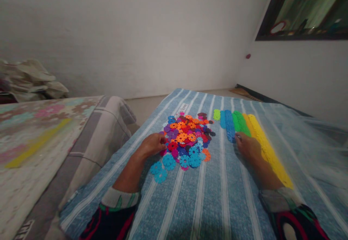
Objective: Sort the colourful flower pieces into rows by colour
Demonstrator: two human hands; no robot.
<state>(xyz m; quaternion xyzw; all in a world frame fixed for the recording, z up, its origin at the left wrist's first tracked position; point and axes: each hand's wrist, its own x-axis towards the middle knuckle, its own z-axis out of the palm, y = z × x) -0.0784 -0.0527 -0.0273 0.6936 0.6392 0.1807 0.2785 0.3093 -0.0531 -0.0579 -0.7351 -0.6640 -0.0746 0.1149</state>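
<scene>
A mixed pile of flower-shaped plastic discs (187, 135) with notched edges lies on a blue striped cloth (209, 196). My left hand (153, 144) is at the pile's left edge, fingers curled together; what they hold, if anything, is hidden. To the right, overlapping discs lie sorted by colour in rows: a short lime row (216, 115), a light blue row (223, 119), a blue row (230, 124), a green row (241, 122) and a long yellow row (268, 151). My right hand (247, 147) pinches a blue disc (231, 137) at the near end of the blue row.
Several light blue discs (160, 175) lie loose at the pile's near left. Clear plastic sheeting (315, 142) covers the cloth's right side. On the left is another surface with a flowered cover (54, 124) and a yellow strip (40, 142). A white wall (163, 33) stands behind.
</scene>
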